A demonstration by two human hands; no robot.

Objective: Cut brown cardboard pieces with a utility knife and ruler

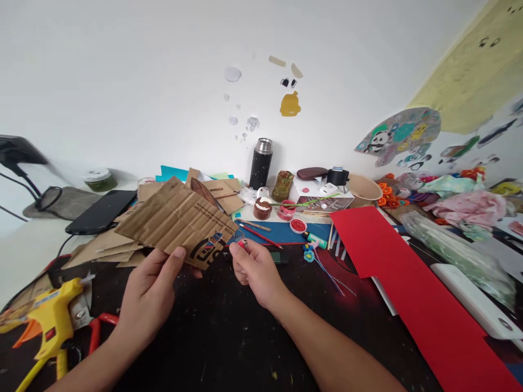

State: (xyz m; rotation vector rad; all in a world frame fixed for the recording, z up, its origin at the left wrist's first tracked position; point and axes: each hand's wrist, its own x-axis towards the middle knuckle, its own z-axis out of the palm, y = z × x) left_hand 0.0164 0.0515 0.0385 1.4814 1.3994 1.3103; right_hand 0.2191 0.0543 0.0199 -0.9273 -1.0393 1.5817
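Note:
My left hand point(153, 288) grips a piece of brown corrugated cardboard point(175, 218) along its lower edge, thumb in front. The cardboard is tilted, with black printing near its right end and a small opening through which blue and red show. My right hand point(257, 272) is closed around a small red object with a shiny end point(243, 243). Most of that object is hidden by the fingers, so I cannot make out its kind. Its shiny end is close to the cardboard's right corner; whether they touch is unclear.
A yellow glue gun point(55, 316) and red-handled pliers point(96, 332) lie at left. Behind are cardboard scraps point(102, 247), a black flask point(260, 166), small paint pots point(262, 208) and a red pencil point(261, 236). A long red sheet point(400, 288) covers the right side.

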